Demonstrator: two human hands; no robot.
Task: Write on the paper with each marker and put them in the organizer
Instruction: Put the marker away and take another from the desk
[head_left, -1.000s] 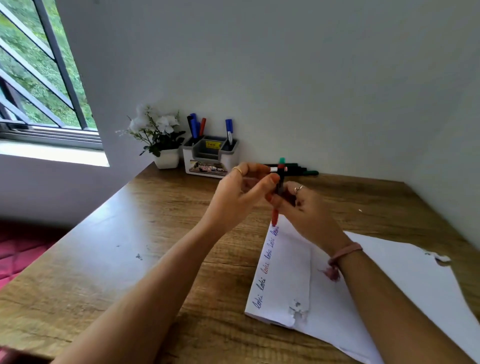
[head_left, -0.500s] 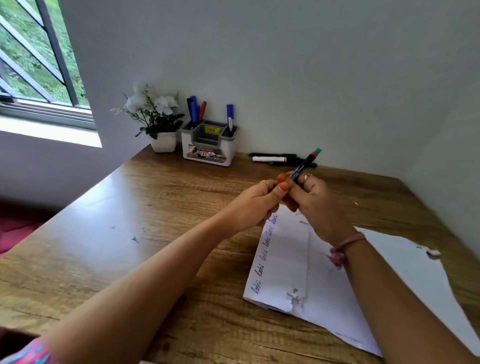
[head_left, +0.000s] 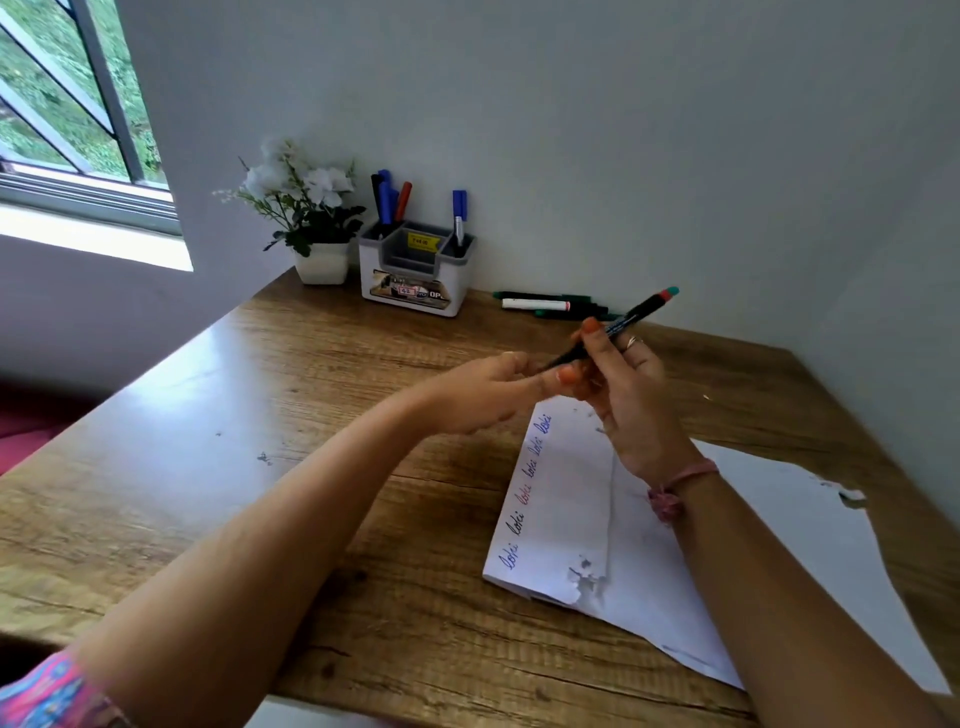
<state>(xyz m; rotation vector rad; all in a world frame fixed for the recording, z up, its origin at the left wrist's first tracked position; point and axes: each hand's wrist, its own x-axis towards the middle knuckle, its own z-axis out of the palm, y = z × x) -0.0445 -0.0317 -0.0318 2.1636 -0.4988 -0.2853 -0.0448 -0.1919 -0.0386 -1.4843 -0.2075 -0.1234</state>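
Observation:
My right hand (head_left: 631, 395) grips a black marker (head_left: 636, 312) above the paper, its teal and red end pointing up and to the right. My left hand (head_left: 483, 389) pinches the marker's lower end with thumb and fingertips, and that end is hidden between them. The white paper (head_left: 566, 514) lies on the wooden table (head_left: 260, 415) beneath both hands, with a column of blue and red written words along its left edge. The white and grey organizer (head_left: 415, 291) stands at the back against the wall and holds several markers (head_left: 387, 200).
Three markers (head_left: 540, 304) lie on the table by the wall, right of the organizer. A small white pot of white flowers (head_left: 322, 262) stands left of it. The paper has torn spots. A window is at the far left.
The marker went from upright to tilted, its teal end swinging up and right. Both hands stayed together above the paper's top edge.

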